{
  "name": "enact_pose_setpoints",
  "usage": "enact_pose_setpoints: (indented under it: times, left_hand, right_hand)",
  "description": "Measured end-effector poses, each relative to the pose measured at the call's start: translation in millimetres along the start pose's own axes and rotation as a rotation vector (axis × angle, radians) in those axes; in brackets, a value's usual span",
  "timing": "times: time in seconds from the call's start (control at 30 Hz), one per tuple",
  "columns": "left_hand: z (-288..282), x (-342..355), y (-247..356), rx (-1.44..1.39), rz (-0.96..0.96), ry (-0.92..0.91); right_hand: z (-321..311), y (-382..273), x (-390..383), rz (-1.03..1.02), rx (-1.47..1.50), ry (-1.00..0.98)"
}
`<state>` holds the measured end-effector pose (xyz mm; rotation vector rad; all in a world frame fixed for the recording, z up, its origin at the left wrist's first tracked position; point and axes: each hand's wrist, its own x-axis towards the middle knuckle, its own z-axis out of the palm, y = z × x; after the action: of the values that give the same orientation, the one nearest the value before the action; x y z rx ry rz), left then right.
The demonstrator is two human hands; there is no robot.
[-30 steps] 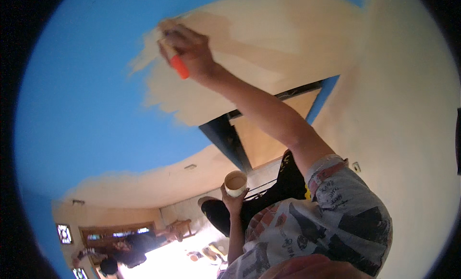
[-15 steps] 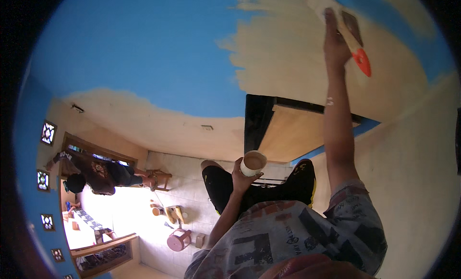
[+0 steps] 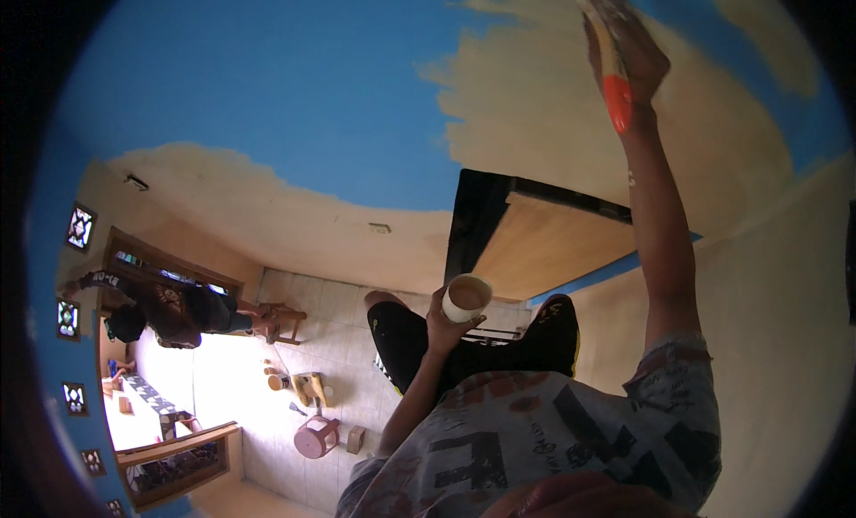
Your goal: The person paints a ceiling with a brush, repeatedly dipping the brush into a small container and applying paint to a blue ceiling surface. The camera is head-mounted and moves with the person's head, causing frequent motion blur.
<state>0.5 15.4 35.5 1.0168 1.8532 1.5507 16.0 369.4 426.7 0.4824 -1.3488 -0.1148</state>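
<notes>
High up at the right, my right hand (image 3: 635, 59) grips a paintbrush (image 3: 617, 103) with a pale handle and an orange-red end. Its bristles are at the top rim against the wall, blurred, so contact is hard to make out. The wall (image 3: 294, 81) is blue, with beige paint (image 3: 526, 99) covering a ragged-edged area around the brush. Low in front of my body, my left hand (image 3: 443, 324) is wrapped round a white cup (image 3: 468, 298) of beige paint, its open top facing up.
A dark-framed board (image 3: 553, 237) juts out below the painted area. At left another person (image 3: 174, 313) stands on a wooden stool (image 3: 283, 324), one arm reaching to the wall. On the tiled floor are a pink stool (image 3: 316, 438), a small block (image 3: 355, 439) and paint containers (image 3: 278, 382).
My right hand has turned and the brush handle has swung left, its orange end now over my wrist. My left hand and the cup have hardly moved.
</notes>
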Motion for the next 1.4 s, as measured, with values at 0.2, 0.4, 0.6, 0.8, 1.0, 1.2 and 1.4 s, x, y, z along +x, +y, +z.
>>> enact_pose_setpoints:
  times: [0.2, 0.4, 0.6, 0.8, 1.0, 1.2, 1.4]
  left_hand:
    - [3.4, 2.2, -4.2, 0.001, 0.009, 0.0]
    - [0.6, -1.4, -3.1, -0.051, -0.031, -0.014]
    - [-1.4, -3.6, 1.7, -0.113, -0.014, 0.022]
    - [-0.2, -3.8, 0.0, -0.169, -0.039, -0.011]
    - [-3.8, -2.0, 1.2, -0.139, -0.046, -0.025]
    - [-4.1, 0.1, 0.5, -0.123, -0.014, -0.025]
    - [-1.2, -1.9, 3.2, -0.085, -0.037, 0.038]
  right_hand:
    - [-0.6, -49.5, -54.9, 0.313, -0.476, -0.615]
    - [81.5, -108.8, -78.2, 0.673, -0.227, -0.253]
    - [51.4, -70.5, -73.3, 0.525, -0.535, -0.387]
    - [-60.0, -19.2, -32.4, 0.327, -0.735, -0.258]
    - [-43.3, -44.0, 5.0, 0.26, -0.794, -0.161]
    - [6.1, -73.0, -35.8, 0.412, -0.671, -0.183]
    - [36.1, -86.4, -58.9, 0.605, -0.363, 0.098]
